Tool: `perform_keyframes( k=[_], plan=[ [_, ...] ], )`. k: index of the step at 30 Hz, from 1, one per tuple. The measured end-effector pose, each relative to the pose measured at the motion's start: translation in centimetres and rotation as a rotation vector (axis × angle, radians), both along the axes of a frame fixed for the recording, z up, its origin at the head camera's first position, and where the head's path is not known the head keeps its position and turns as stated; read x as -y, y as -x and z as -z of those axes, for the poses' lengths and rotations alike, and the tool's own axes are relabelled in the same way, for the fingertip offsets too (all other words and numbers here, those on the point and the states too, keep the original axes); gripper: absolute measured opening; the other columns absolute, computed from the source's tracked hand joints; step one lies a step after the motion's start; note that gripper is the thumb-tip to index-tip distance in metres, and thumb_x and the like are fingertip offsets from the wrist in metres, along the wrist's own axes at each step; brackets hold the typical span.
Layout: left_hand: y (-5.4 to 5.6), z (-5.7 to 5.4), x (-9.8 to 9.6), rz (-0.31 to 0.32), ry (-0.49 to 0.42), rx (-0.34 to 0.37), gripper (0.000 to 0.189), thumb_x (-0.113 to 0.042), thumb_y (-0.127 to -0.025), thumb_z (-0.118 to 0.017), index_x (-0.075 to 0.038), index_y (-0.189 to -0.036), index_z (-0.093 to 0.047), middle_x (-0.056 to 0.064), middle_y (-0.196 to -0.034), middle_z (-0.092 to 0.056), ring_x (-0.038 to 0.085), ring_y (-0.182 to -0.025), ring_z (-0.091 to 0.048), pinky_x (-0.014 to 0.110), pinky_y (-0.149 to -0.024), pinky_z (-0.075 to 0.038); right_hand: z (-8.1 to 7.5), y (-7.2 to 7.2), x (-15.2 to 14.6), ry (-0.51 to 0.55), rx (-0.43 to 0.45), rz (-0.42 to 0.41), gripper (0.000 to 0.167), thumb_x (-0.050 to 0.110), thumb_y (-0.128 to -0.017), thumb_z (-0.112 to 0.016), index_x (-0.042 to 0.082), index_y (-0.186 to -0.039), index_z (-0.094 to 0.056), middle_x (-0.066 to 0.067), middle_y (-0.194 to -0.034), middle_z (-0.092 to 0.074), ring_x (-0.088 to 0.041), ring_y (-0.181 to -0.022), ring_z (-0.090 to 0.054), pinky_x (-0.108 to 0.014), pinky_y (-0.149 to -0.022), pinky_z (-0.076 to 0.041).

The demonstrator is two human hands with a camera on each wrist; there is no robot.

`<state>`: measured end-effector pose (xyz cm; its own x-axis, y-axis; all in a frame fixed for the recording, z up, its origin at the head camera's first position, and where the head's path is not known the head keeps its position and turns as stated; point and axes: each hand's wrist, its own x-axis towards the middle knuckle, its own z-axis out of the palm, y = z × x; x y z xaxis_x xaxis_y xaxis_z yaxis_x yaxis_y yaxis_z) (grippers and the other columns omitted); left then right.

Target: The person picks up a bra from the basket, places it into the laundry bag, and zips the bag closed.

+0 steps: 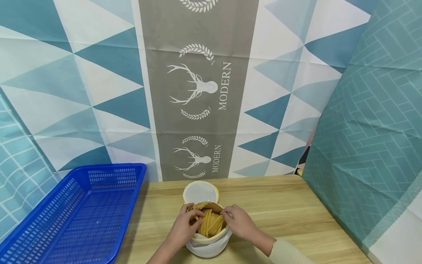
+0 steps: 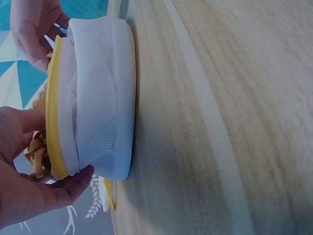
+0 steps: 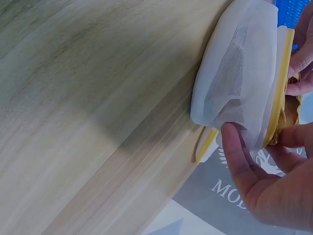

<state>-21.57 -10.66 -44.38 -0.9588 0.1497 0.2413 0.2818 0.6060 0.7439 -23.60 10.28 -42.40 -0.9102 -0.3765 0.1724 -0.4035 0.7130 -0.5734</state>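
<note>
White mesh bag [image 1: 210, 251] nearest, upright on the desk [image 1: 280, 209], zip-edged mouth open at the top. Left hand [image 1: 183, 226]: fingers curled over the rim, gripping it. Right hand [image 1: 240, 223]: same grip opposite; whether cloth is caught too, cannot tell. Mustard garment [image 1: 210, 222] with textured trim sits inside the mouth, bunched, a little standing proud of the rim. Step in hand, by my reading: settling the garment into the bag. Next move probably calls for pressing that stray cloth below the zip, clear of its teeth. Beyond the mouth, round lid [image 1: 199, 192] folded back. Blue basket [image 1: 95, 220] off left; patterned sheet [image 1: 194, 124] behind.
</note>
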Motion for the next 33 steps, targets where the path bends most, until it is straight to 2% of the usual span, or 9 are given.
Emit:
perform_keyframes(
  k=[6, 11, 15, 19, 23, 28, 33],
  plan=[
    [0.0, 0.1, 0.0, 0.016, -0.006, -0.003, 0.011, -0.007, -0.082, -0.069, -0.016, -0.089, -0.067, 0.025, -0.132, -0.042, 0.039, -0.115, -0.053, 0.040, -0.084, -0.050, 0.3, 0.1, 0.0, -0.002, 0.003, -0.022, 0.008, 0.018, -0.085, -0.066, 0.012, -0.089, -0.069, -0.004, -0.094, -0.062, -0.020, -0.088, -0.058, -0.037, -0.075, -0.048],
    [0.2, 0.2, -0.1, 0.002, -0.009, -0.010, 0.006, -0.018, -0.084, -0.070, -0.018, -0.089, -0.068, 0.022, -0.129, -0.046, 0.041, -0.117, -0.050, 0.050, -0.093, -0.044, 0.8, -0.1, 0.2, -0.035, -0.015, -0.021, 0.007, 0.021, -0.077, -0.075, 0.016, -0.080, -0.070, -0.004, -0.095, -0.060, -0.022, -0.088, -0.059, -0.038, -0.076, -0.050],
    [0.3, 0.4, -0.2, -0.011, 0.007, 0.001, 0.008, -0.019, -0.083, -0.070, -0.018, -0.091, -0.068, 0.023, -0.130, -0.045, 0.044, -0.117, -0.049, 0.056, -0.096, -0.041, 0.9, -0.2, 0.0, -0.037, -0.011, -0.046, 0.009, 0.024, -0.084, -0.069, 0.016, -0.083, -0.072, -0.004, -0.096, -0.059, -0.021, -0.087, -0.058, -0.036, -0.073, -0.050],
    [0.3, 0.4, -0.2, -0.031, 0.028, -0.003, 0.010, -0.016, -0.082, -0.071, -0.017, -0.091, -0.067, 0.024, -0.130, -0.044, 0.045, -0.116, -0.051, 0.055, -0.095, -0.042, 0.5, 0.0, -0.3, 0.005, -0.008, -0.071, 0.017, 0.018, -0.090, -0.057, 0.010, -0.090, -0.072, -0.007, -0.098, -0.061, -0.025, -0.090, -0.059, -0.037, -0.075, -0.049],
    [0.3, 0.2, -0.4, -0.035, 0.053, -0.023, 0.011, -0.014, -0.080, -0.072, -0.017, -0.089, -0.067, 0.024, -0.129, -0.045, 0.043, -0.113, -0.053, 0.053, -0.093, -0.044, 0.3, 0.2, -0.7, 0.000, 0.010, -0.084, 0.012, 0.012, -0.086, -0.061, 0.007, -0.091, -0.071, -0.008, -0.098, -0.062, -0.026, -0.092, -0.059, -0.036, -0.075, -0.049],
    [0.4, 0.2, -0.5, -0.025, 0.067, -0.031, 0.012, -0.014, -0.079, -0.073, -0.017, -0.089, -0.067, 0.021, -0.127, -0.046, 0.041, -0.112, -0.054, 0.052, -0.092, -0.045, 0.4, 0.3, -0.4, -0.024, -0.013, -0.062, 0.009, 0.011, -0.076, -0.073, 0.007, -0.084, -0.071, -0.006, -0.091, -0.061, -0.022, -0.085, -0.057, -0.036, -0.075, -0.049],
    [0.4, -0.3, -0.2, -0.003, 0.006, -0.004, 0.005, -0.016, -0.085, -0.067, -0.018, -0.090, -0.068, 0.023, -0.128, -0.046, 0.043, -0.119, -0.048, 0.056, -0.096, -0.041, 1.0, 0.3, 0.3, -0.058, -0.027, -0.036, 0.015, 0.012, -0.071, -0.078, 0.007, -0.080, -0.066, -0.003, -0.082, -0.052, -0.009, -0.066, -0.046, -0.023, -0.058, -0.041]
  ],
)
